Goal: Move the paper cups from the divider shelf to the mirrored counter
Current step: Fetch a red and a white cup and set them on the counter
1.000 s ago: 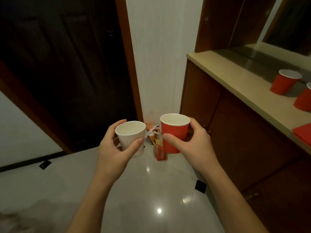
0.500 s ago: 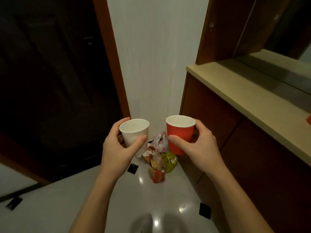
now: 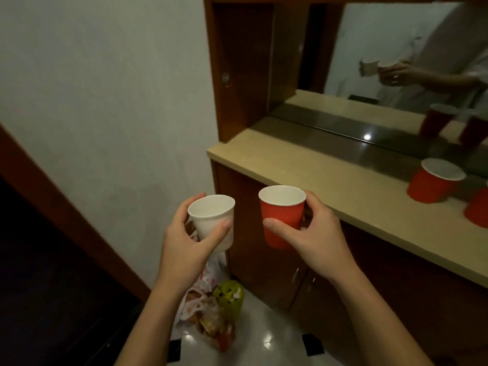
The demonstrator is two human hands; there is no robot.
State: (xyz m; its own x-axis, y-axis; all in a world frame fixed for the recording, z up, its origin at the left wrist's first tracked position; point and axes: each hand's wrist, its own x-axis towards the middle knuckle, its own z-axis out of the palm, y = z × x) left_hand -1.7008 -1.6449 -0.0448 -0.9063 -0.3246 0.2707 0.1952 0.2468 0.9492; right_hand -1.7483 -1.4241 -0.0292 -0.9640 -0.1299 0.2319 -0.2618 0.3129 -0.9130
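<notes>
My left hand (image 3: 184,249) grips a white paper cup (image 3: 214,220), held upright in front of me. My right hand (image 3: 317,239) grips a ribbed red paper cup (image 3: 281,215), also upright, just left of the counter's front edge. The beige mirrored counter (image 3: 330,175) runs from the centre to the right, with a mirror (image 3: 396,62) behind it. A red cup (image 3: 433,182) stands on the counter at the right, and another red cup (image 3: 479,210) is cut off by the frame edge.
Brown cabinet doors (image 3: 264,265) sit under the counter. On the glossy floor by the cabinet corner lie snack bags and a green packet (image 3: 219,313). A white wall (image 3: 118,101) is ahead, and a dark doorway with a wooden frame (image 3: 52,202) is at the left.
My view has swung right and up toward the counter, so the mirror and the standing red cups now show. Both hands still hold their cups, now closer to the counter edge.
</notes>
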